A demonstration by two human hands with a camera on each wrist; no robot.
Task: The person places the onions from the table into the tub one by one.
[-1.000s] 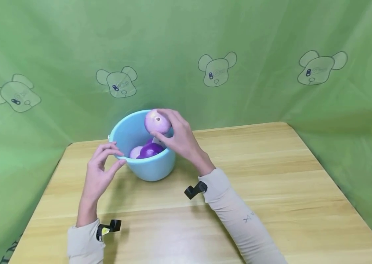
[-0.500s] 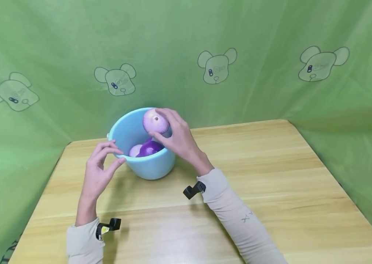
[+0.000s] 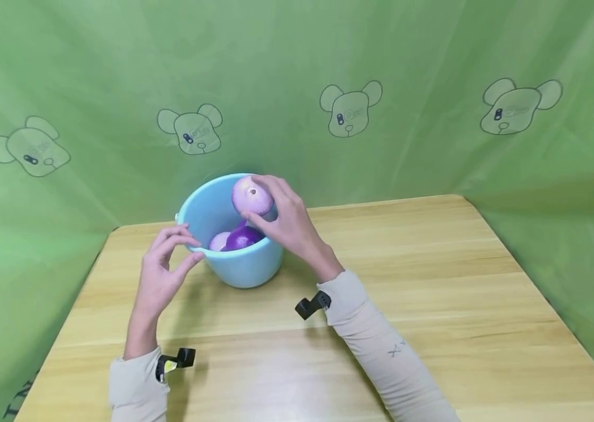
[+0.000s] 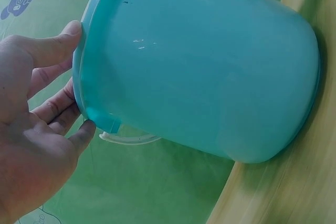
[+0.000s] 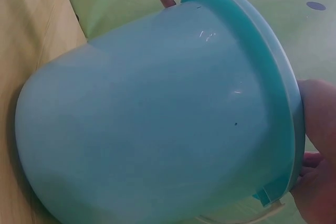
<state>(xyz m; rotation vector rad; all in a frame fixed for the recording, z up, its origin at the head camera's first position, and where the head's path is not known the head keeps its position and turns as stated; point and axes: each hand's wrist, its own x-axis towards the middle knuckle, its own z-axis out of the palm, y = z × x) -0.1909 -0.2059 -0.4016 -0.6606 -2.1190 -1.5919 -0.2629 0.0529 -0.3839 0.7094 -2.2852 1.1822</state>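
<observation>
A light blue bucket [image 3: 244,269] stands upright on the table. My left hand [image 3: 160,275] pinches its near left rim between thumb and fingers; the left wrist view shows the thumb at the rim. At the right side of the bucket's mouth, my right hand [image 3: 292,223] holds a pale purple red onion [image 3: 252,196], its root end facing me. Inside the bucket lie a glossy dark purple round thing [image 3: 244,237] and a paler onion-like one [image 3: 219,241]. The front wall and the right hand hide part of the contents. In the right wrist view the held onion is hidden.
The wooden table [image 3: 408,305] reaches out to the right and front of the bucket. A green curtain [image 3: 276,88] with printed bear heads hangs close behind it and along both sides. The bucket's white handle [image 4: 128,139] hangs at its far side.
</observation>
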